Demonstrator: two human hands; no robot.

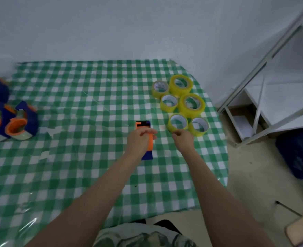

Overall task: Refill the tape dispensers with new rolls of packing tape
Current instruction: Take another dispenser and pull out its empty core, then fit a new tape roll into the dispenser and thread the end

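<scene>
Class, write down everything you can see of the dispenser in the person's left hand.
The dispenser looks plastic: orange, with a dark blue near end and dark marks at the far end. It points away from the person over the checked cloth, left of the yellow rolls. The left hand grips its middle. No roll shows in it.

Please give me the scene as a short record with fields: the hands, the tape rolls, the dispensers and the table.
left hand: grips an orange and blue dispenser, near the middle of the table
right hand: holds nothing, fingers loosely curled, just short of the nearest roll
rolls: six, yellow, lying flat in a cluster on the right side
other dispensers: a group at the left edge, with tape in them
table: covered with a green checked cloth
</scene>
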